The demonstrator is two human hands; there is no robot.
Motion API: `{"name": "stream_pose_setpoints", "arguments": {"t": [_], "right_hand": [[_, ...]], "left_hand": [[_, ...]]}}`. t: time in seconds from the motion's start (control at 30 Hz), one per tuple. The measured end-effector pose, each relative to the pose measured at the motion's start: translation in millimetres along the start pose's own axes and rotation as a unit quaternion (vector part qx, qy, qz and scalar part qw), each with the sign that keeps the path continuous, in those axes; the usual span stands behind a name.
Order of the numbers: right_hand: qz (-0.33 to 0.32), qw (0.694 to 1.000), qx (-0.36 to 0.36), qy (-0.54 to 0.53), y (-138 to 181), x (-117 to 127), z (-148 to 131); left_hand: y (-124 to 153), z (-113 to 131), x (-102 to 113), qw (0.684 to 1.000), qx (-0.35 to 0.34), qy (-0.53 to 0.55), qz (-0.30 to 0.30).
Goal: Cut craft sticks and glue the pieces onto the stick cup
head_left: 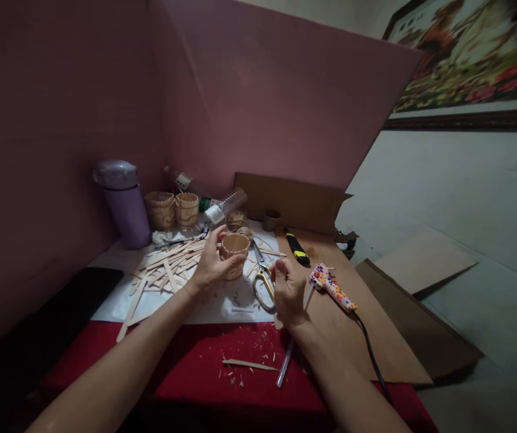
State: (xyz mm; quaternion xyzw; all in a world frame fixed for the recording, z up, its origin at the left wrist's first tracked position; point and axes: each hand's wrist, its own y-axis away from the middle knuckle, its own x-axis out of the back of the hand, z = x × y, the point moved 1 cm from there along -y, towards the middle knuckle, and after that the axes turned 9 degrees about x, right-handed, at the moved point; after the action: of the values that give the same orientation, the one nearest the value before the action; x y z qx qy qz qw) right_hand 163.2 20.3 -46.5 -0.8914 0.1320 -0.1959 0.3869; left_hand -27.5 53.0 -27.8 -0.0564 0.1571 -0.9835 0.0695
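My left hand [216,260] is wrapped around the side of a small wooden cup [233,245] with a scalloped rim, which stands upright. To its right, my right hand [289,291] is curled closed; whether anything is between its fingers is hidden. Scissors [263,287] with gold-coloured handles lie between the two hands. Right of my right hand is a flower-patterned glue gun [334,287] with a black cord. A clear glue stick [286,364] lies partly under my right wrist. Wooden craft sticks [168,264] are heaped left of the cup.
At the back left stand a purple tumbler [127,210] and two wooden cups [186,210]. A clear plastic bottle [226,207] lies behind my left hand. A black-and-yellow utility knife [297,246] rests on the cardboard [357,343]. One broken stick [250,364] lies on the red cloth [186,385].
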Motion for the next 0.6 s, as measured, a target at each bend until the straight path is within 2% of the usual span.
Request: {"name": "stream_pose_setpoints", "arguments": {"t": [0.2, 0.33, 0.47, 0.6], "right_hand": [[-0.019, 1.000, 0.009, 0.015, 4, 0, -4], [-0.041, 0.999, 0.023, 0.009, 4, 0, -8], [-0.068, 0.996, 0.056, 0.029, 2, -2, -11], [-0.091, 0.992, 0.079, 0.039, 2, -4, -14]], "left_hand": [[4, -6, -8, 1.000, 0.010, -0.017, 0.001], [1, -3, 1, 0.993, 0.076, 0.090, -0.001], [0, 5, 10, 0.964, 0.155, 0.214, -0.018], [0, 10, 14, 0.958, 0.161, 0.233, -0.054]]}}
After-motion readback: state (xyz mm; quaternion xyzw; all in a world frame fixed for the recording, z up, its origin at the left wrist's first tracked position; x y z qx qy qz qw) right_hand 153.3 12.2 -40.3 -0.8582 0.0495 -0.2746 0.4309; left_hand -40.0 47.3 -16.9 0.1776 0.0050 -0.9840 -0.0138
